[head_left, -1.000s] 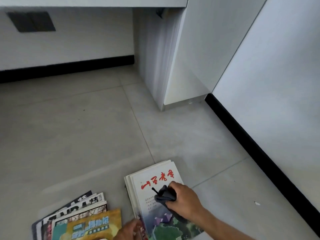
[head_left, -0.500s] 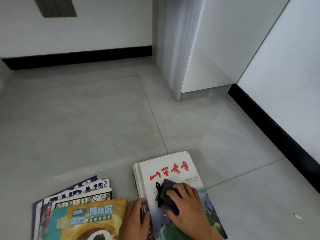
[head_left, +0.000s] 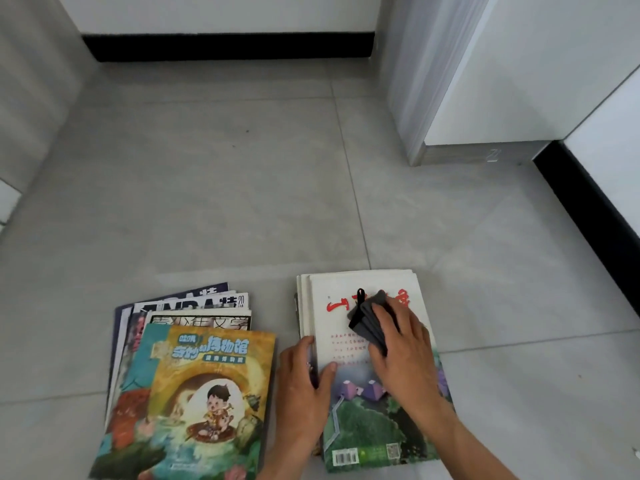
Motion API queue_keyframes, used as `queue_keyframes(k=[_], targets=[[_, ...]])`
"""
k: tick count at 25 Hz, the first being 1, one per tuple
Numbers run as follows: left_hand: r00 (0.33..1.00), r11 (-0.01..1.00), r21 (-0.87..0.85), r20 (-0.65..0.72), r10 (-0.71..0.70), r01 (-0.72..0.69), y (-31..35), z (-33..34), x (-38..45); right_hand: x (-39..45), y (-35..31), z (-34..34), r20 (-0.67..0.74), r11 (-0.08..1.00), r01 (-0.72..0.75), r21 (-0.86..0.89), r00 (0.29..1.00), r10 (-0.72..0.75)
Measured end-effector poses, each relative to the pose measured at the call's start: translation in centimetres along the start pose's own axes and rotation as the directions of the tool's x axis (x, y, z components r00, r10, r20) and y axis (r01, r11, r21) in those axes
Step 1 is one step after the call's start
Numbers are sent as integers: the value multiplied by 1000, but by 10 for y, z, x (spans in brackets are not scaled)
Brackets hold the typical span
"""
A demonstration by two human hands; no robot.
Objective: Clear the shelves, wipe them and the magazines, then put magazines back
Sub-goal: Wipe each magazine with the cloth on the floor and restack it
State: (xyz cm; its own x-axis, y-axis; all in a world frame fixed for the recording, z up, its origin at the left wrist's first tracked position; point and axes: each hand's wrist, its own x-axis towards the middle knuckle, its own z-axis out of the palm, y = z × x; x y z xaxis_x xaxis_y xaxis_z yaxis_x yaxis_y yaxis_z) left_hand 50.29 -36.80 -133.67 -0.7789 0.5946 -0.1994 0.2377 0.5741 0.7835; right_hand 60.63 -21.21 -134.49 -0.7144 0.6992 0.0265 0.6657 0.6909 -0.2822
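Two stacks of magazines on floor tiles: fanned stack (head_left: 187,375) at 7 o'clock, wiped stack (head_left: 374,420) at 5. Right hand (head_left: 403,348) presses dark cloth (head_left: 369,322) flat-fingered on top cover; left hand (head_left: 304,386) pinches stack's left edge. Risk: hard stroke slides top magazine or creases cover if left hand slackens.

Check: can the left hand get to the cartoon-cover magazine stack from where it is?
Probably yes. The left hand grips the edge of the white magazine, right beside the cartoon-cover stack; only bare floor lies between. It would have to let go first.
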Motion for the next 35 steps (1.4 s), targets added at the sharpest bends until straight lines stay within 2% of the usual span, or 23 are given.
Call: queue_keyframes(k=[2,7,11,12,13,15,16,17,19,20,21,22,23,25,26,27,28,29,30,31,32,34,35], targets=[[999,998,36,9,44,-44,-1,2,1,-3,-12,11,-52,999,-45,18,998,46],[997,997,5,15,77,-78,-13,8,7,-5,-11,17,3,951,267,-154,963,-270],[996,996,13,-7,88,-88,-21,11,10,18,5,9,-115,991,-69,-115,992,55],[996,996,11,-19,92,-92,-21,12,10,13,-4,15,-136,991,-49,-122,990,32],[994,995,-3,-32,102,-102,-22,13,10,5,-15,19,-108,987,80,-136,990,-95],[994,993,-54,-24,103,-104,-22,12,10,-5,-17,20,7,896,411,-169,909,-416],[994,992,-66,-13,105,-106,-22,11,10,1,-7,16,25,861,473,-187,879,-477],[994,992,-68,-2,108,-108,-23,10,11,9,4,11,14,881,436,-183,898,-441],[995,994,-64,27,92,-91,-24,11,11,27,18,5,-113,997,48,-66,992,-55],[996,994,-62,34,88,-86,-25,10,11,27,13,5,-162,992,-129,9,978,129],[995,994,-63,25,96,-94,-25,10,10,25,1,10,-192,983,-181,23,964,182],[994,992,-63,7,112,-111,-25,11,10,19,-13,17,-189,995,-104,-13,977,99],[992,990,-62,-7,124,-124,-25,11,10,9,-26,22,-143,993,102,-63,984,-110],[994,990,-81,-8,112,-113,-28,13,11,-2,-24,24,-9,882,455,-126,888,-460],[995,991,-89,-4,100,-100,-29,13,10,4,-13,20,15,861,490,-139,870,-493],[996,992,-93,6,88,-87,-29,12,9,13,-2,18,1,911,390,-134,919,-393],[997,993,-94,11,76,-75,-29,12,8,22,6,14,-61,984,160,-81,984,-165],[998,993,-97,5,65,-64,-28,13,7,28,5,12,-134,999,-50,1,990,49],[998,993,-103,-10,57,-58,-28,15,7,33,-4,14,-175,991,-129,36,976,133],[999,993,-112,-22,47,-49,-27,17,6,36,-21,18,-162,998,-60,34,985,65],[999,992,-123,-26,37,-40,-26,18,6,33,-36,24,-113,990,143,-2,983,-142],[1000,990,-143,-26,14,-17,-25,19,5,37,-42,27,-5,846,530,-57,847,-531],[1000,990,-141,-29,-2,-2,-25,19,4,46,-35,24,12,828,558,-57,830,-558]])
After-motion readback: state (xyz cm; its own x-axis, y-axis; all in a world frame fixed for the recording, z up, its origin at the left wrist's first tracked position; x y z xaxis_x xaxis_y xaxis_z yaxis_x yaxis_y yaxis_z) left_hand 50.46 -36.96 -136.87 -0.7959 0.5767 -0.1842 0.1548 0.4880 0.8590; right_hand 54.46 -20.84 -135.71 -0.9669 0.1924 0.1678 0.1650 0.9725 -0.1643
